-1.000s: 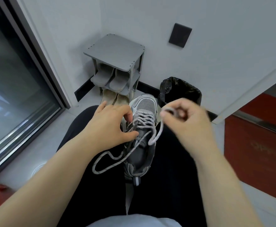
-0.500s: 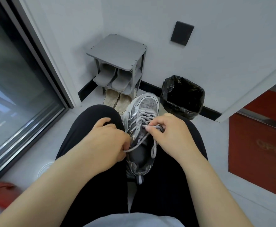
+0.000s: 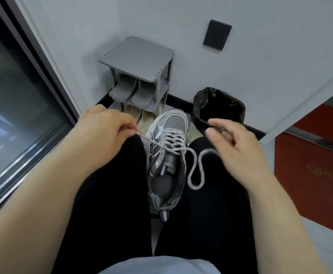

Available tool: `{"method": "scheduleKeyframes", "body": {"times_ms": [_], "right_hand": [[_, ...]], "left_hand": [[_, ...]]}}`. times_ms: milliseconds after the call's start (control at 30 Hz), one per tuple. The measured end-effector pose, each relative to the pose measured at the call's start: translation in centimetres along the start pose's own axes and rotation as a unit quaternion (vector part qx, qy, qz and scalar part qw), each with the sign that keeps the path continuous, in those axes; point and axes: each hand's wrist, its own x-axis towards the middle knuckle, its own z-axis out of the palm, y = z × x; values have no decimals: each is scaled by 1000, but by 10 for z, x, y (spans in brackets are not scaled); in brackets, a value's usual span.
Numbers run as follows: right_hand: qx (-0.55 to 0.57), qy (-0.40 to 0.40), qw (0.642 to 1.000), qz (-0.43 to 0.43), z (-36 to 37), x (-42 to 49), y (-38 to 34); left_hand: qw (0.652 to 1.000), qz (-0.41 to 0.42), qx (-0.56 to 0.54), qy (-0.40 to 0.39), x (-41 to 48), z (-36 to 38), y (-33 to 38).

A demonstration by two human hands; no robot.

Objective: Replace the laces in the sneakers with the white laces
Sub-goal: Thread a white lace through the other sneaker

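A grey and silver sneaker (image 3: 166,161) lies between my knees, toe pointing away, threaded with a light grey lace (image 3: 173,142). My left hand (image 3: 104,129) pinches the left lace end and holds it taut out to the left of the shoe. My right hand (image 3: 234,143) is to the right of the sneaker, fingers curled round the other lace end. That end hangs slack in a loop (image 3: 195,171) over my right thigh. No separate white lace is in view.
A small grey shoe rack (image 3: 138,58) with grey slippers stands against the wall ahead, beige slippers (image 3: 140,115) on the floor below it. A black-lined bin (image 3: 219,107) sits right of it. A glass door (image 3: 13,107) is left, a red panel (image 3: 311,161) right.
Both hands were close together over the shoe's tongue; now they have drawn apart. The left lace end is pulled taut to the left, the right end drawn out slack to the right.
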Motion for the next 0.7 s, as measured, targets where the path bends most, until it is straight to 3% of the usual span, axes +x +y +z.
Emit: {"method": "scheduleKeyframes", "body": {"times_ms": [133,267,367,467,700], "right_hand": [[22,-26,996,-86,-18,-12,-10],[-96,-147,976,-128,3,-20,-4],[-112,-117,985,-54,17,-19,10],[-68,-67,995,-13,21,-18,20],[-93,-42,993,-64,31,-22,21]], "left_hand": [[997,-49,16,61,0,0,10],[998,41,7,39,-13,26,53],[1000,-8,6,0,-17,49,82],[999,-42,3,12,-17,66,85],[998,-39,-53,23,-20,70,75]]}}
